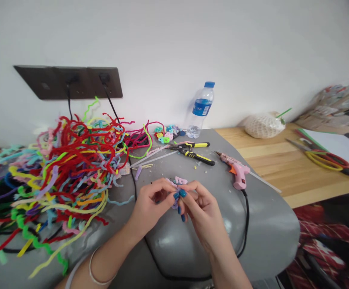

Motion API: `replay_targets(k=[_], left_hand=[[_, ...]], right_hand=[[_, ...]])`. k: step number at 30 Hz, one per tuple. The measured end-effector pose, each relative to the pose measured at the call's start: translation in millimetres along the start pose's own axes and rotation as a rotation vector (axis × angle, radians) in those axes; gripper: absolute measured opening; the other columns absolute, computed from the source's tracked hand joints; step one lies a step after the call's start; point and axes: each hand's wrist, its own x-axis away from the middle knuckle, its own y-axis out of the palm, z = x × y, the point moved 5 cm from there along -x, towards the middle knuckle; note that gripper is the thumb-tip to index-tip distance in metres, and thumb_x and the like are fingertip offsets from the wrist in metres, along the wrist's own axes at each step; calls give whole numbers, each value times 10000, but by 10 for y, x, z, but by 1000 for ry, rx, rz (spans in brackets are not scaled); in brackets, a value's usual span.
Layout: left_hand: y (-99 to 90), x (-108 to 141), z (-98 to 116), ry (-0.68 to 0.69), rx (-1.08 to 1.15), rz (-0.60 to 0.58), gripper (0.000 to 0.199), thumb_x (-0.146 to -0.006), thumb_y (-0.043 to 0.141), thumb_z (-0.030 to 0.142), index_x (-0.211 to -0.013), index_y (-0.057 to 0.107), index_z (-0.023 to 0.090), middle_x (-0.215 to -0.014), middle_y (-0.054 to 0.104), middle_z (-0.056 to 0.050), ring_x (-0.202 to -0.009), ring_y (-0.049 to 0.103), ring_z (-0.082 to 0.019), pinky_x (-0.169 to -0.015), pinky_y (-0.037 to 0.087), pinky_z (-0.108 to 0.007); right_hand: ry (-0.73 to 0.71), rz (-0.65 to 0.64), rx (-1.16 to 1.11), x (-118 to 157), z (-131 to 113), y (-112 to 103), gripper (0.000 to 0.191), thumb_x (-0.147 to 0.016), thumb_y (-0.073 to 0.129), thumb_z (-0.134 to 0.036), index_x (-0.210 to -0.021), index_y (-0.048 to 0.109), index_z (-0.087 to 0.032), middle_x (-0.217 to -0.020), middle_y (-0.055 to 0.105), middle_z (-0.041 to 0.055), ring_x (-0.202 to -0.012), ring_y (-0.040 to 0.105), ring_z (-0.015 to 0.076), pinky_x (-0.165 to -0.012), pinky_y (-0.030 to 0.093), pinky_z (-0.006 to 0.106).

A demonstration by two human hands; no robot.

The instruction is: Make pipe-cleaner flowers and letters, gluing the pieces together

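Note:
My left hand (153,200) and my right hand (200,204) meet over the grey table, thumbs and fingertips pinched together. Between them is a small bent pipe cleaner piece (175,204) in lilac, mostly covered by my fingers. Pink pipe cleaner loops (180,180) show just beyond my fingertips; whether they join the lilac piece I cannot tell. Black-and-yellow pliers (192,152) lie past my hands. On the right rests a pink hot glue gun (236,168), nozzle toward the wall. A short purple pipe cleaner piece (138,173) lies to the left.
A big tangle of coloured pipe cleaners (72,160) covers the left side. A tilted water bottle (201,110) leans on the wall by small colourful pipe cleaner shapes (167,133). Black cords cross the grey table (267,224). Scissors (325,158) lie on the wooden table (237,140).

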Motion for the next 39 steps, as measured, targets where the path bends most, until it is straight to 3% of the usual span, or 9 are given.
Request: replay_targets(k=[12, 20, 28, 33, 39], left_hand=[[-5, -8, -46, -88, 8, -43, 267, -861, 692, 380, -736, 732, 147, -677, 660, -25, -648, 544, -119, -622, 412, -228], [12, -43, -7, -110, -1, -80, 391, -878, 624, 513, -799, 766, 157, -774, 723, -74, -719, 619, -167, -657, 475, -250], [82, -61, 18, -152, -1, -148, 475, -842, 612, 607, -757, 695, 147, -718, 640, -37, -642, 531, -137, -616, 432, -242], [130, -27, -30, -190, 23, -238, 420, -869, 616, 539, -732, 667, 145, -702, 619, -26, -675, 513, -140, -655, 404, -248], [119, 5, -101, -202, 28, -259, 280, -897, 619, 401, -776, 647, 151, -744, 610, -29, -738, 526, -154, -708, 407, -262]], right_hand=[[78, -88, 68, 14, -15, -61, 300, -849, 723, -458, -853, 582, -192, -486, 581, -61, -378, 458, 61, -394, 377, 159], [-11, 8, 95, 10, -142, -172, 258, -882, 680, -435, -908, 671, -178, -574, 607, -23, -474, 501, 90, -462, 397, 208], [15, -66, 268, 4, -242, -165, 319, -843, 696, -452, -966, 529, -209, -487, 537, -82, -395, 407, 78, -391, 307, 187], [-15, -29, 286, -10, -217, -174, 323, -802, 728, -393, -970, 512, -221, -512, 548, -87, -447, 487, 94, -436, 329, 198], [-37, -27, 311, -9, -223, -203, 298, -820, 727, -380, -988, 532, -230, -561, 579, -70, -495, 534, 109, -452, 368, 207]])
